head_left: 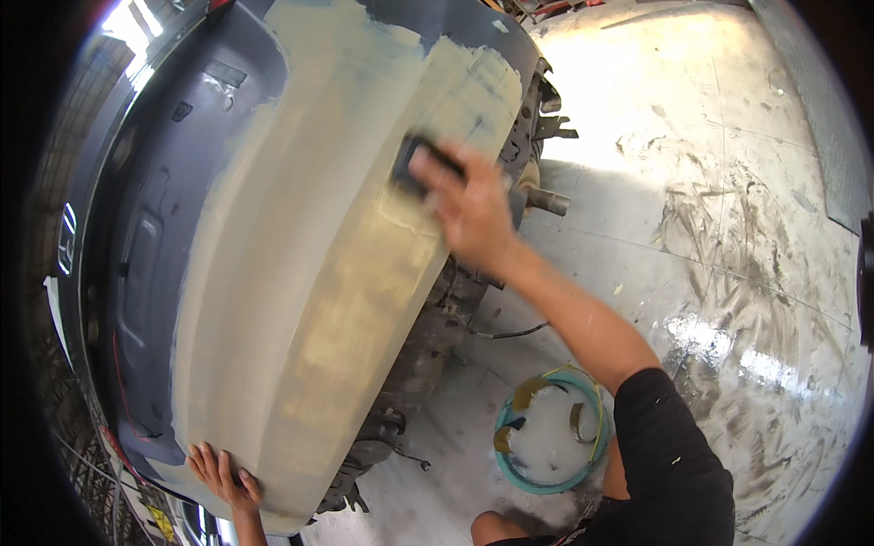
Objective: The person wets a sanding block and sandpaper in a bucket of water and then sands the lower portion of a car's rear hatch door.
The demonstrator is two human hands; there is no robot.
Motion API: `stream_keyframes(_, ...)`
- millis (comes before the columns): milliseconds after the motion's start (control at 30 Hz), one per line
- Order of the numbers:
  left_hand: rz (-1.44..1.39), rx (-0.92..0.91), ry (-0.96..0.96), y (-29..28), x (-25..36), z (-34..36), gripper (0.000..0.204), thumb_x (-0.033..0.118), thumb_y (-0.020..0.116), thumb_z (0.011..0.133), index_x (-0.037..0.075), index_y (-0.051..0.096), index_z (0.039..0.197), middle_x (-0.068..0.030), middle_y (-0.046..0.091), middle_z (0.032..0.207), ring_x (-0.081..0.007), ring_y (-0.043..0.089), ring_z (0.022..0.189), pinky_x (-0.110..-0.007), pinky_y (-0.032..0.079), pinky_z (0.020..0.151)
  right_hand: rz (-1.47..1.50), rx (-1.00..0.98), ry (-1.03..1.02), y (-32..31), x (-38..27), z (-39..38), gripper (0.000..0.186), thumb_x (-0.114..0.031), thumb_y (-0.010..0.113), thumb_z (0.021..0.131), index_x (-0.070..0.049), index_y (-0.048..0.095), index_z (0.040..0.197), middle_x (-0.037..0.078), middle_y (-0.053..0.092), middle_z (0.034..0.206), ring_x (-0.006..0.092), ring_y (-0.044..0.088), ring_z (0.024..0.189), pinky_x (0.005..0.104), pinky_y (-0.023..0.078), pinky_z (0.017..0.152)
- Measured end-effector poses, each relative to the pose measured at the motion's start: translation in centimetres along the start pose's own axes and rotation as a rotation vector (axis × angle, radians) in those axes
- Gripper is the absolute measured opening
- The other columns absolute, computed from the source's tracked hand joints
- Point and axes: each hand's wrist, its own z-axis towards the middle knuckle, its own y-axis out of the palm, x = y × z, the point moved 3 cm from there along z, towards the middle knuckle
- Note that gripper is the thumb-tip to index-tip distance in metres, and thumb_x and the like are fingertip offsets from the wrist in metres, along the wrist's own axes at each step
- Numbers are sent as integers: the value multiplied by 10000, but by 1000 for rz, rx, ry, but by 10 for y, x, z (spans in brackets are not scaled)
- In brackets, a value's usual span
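Note:
A car's rear body panel (255, 237) lies before me, coated in beige filler with dark grey paint around it. My right hand (478, 214) is closed around a dark sanding block (414, 168), which is against the filler on the upper right part of the panel. Both hand and block are smeared by motion, so the block's underside cannot be seen. At the lower left, my left hand (225, 478) rests with fingers stretched out on the panel's lower edge.
On the floor at the lower right stands a teal basin (546, 487) of cloudy liquid, with brown curved pieces (528, 392) at its rim. Bare metal brackets, a hanging cable (510, 335) and a pipe end (548, 201) stick out along the car's right side. Dark smudges mark the floor.

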Motion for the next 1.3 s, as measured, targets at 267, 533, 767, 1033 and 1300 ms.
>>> stream_keyframes(267,-18,-18,-2,3,4,6,450,240,419,944,33,501,1334,-260,403,1487,-483,303,1411,-625,140,1160,-76,140,176,-2,121,56,414,-203,701,836,-197,672,1248,210,553,1242,372,531,1148,432,442,975)
stream_keyframes(533,-49,32,-7,4,4,5,450,241,429,943,47,505,1342,-261,414,1479,-484,325,1401,-624,141,1160,-72,140,258,-8,200,94,432,-267,696,855,-277,647,1284,198,563,1230,365,560,1115,418,456,965)
stream_keyframes(767,-43,8,-13,0,3,7,442,242,438,944,54,516,1337,-256,417,1479,-475,325,1405,-613,138,1164,18,42,134,0,8,13,483,-90,673,795,-180,664,1269,154,565,1254,331,572,1084,438,463,945)
stream_keyframes(1033,-49,27,-14,3,5,8,451,249,427,948,54,514,1345,-254,413,1483,-474,318,1409,-607,139,1166,-59,113,138,1,4,21,469,-129,643,849,-186,618,1313,186,594,1207,394,567,1093,485,444,955)
stream_keyframes(1300,-4,4,-3,-2,4,5,447,251,418,957,48,510,1345,-257,415,1480,-469,319,1410,-610,146,1163,45,-20,9,-1,-19,-13,607,-88,727,754,-243,610,1329,175,572,1261,365,546,1169,457,434,988)
